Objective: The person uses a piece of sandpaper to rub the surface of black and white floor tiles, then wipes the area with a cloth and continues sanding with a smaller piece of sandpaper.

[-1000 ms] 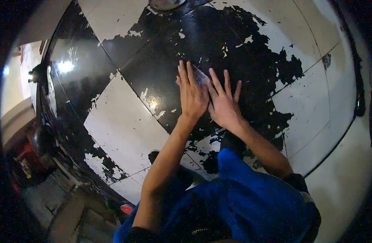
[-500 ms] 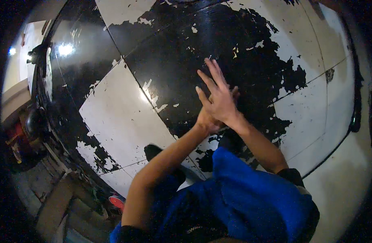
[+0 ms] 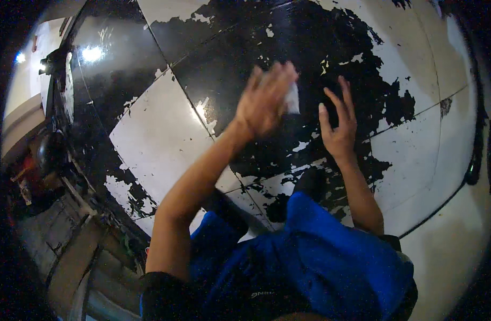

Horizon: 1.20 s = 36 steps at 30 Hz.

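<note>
My left hand point(image 3: 266, 101) is raised over the black part of the floor, palm down, its stretched fingers smeared by motion. A small flat white piece point(image 3: 293, 100) shows at its right edge, partly behind the fingers. Whether the hand holds it or it lies below, I cannot tell. To the right, my right hand point(image 3: 339, 120) is apart from the left, fingers spread and curved, with nothing visible in it. Under both hands stretches the worn floor point(image 3: 160, 128), white with large black patches and flaking edges.
Blue clothing point(image 3: 342, 251) covers my lap, and a dark foot point(image 3: 309, 184) rests on the floor between my arms. At the left edge stand a dark rounded object point(image 3: 52, 151) and some clutter. A dark strip point(image 3: 443, 206) edges the floor at right.
The hands were pressed together, one over the other, and are now apart. The left has moved up and left, the right to the right. The view has shifted slightly.
</note>
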{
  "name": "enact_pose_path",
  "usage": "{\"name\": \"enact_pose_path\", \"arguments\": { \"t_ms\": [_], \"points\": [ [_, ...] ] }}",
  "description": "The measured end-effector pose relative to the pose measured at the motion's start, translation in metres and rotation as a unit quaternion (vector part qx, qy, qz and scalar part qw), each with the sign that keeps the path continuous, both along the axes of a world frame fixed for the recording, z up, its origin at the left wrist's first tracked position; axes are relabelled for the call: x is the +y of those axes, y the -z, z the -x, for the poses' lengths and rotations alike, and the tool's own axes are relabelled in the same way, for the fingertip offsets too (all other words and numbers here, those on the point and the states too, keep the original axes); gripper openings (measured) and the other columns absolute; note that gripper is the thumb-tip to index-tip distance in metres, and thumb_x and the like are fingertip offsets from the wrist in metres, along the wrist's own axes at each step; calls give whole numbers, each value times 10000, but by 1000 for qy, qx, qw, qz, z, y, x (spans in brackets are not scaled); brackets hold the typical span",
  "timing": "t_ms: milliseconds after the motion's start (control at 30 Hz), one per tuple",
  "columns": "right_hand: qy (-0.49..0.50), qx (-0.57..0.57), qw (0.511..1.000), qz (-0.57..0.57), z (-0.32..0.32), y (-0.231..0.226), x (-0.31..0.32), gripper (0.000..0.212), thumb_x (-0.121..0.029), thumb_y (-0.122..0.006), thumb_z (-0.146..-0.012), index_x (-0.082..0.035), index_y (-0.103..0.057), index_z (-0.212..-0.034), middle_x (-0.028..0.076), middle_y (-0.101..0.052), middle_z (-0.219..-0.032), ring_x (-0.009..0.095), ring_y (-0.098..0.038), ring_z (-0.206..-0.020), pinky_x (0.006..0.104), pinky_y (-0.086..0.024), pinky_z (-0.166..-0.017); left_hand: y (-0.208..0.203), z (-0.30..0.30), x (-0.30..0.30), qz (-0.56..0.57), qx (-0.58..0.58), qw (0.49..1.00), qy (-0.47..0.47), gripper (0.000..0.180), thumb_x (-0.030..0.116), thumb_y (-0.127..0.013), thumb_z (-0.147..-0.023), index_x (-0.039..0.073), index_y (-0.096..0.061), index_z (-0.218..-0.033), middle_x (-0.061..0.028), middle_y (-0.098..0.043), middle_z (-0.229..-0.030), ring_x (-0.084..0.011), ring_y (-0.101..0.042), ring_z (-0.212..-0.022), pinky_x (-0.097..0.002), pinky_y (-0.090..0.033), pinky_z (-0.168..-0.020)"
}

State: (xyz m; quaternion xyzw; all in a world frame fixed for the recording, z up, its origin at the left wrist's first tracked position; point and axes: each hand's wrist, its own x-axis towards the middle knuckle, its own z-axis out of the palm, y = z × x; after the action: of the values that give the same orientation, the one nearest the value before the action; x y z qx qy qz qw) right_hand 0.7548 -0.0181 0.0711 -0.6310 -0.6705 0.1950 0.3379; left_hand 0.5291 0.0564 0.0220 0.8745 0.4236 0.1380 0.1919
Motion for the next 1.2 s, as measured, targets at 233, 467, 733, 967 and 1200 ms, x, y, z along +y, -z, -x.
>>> {"name": "enact_pose_path", "arguments": {
  "t_ms": [233, 467, 733, 967, 1200],
  "points": [
    [0, -5, 1000, 30, 10, -12, -12, 379, -101, -666, -937, -82, -612, -1313, 218, -397, -1568, 425, -368, -1456, 483, -338, -1187, -4, 4, -17, 3, 46, 999, 18, 672, 296, -467, -988, 8, -287, -1568, -197, -340, -1607, -354, -308, -1497, -618, -173, -1203],
    [-14, 37, 998, 40, 13, -2, -6, 378, -71, -668, -927, -71, -612, -1301, 210, -398, -1568, 425, -364, -1457, 480, -334, -1189, -11, -16, -8, -127, 303, 944, -28, 642, 360, -418, -1023, 21, -314, -1559, -168, -290, -1637, -302, -264, -1525, -609, -166, -1203],
    [-4, 21, 1000, -14, 1, -11, 18, 359, -84, -660, -934, -74, -612, -1290, 212, -408, -1560, 415, -378, -1450, 480, -340, -1184, -15, -7, -12, -24, 248, 968, 35, 694, 449, -356, -1036, 50, -257, -1595, -148, -204, -1677, -323, -174, -1549, -663, -39, -1189],
    [4, 8, 1000, 8, 0, -12, -2, 330, -117, -663, -942, -70, -628, -1267, 217, -406, -1560, 439, -356, -1457, 512, -323, -1190, 38, 25, 18, -322, 382, 858, -118, 711, 308, -483, -951, 34, -280, -1575, -168, -311, -1627, -384, -331, -1481, -727, -263, -1118],
    [7, 39, 999, 12, 1, -13, -7, 331, -125, -665, -949, -60, -627, -1271, 224, -416, -1553, 421, -374, -1452, 499, -321, -1191, 13, 41, 54, -109, 227, 949, -192, 738, 353, -504, -959, 48, -271, -1589, -122, -235, -1674, -334, -195, -1551, -691, -68, -1190]
  ]
}}
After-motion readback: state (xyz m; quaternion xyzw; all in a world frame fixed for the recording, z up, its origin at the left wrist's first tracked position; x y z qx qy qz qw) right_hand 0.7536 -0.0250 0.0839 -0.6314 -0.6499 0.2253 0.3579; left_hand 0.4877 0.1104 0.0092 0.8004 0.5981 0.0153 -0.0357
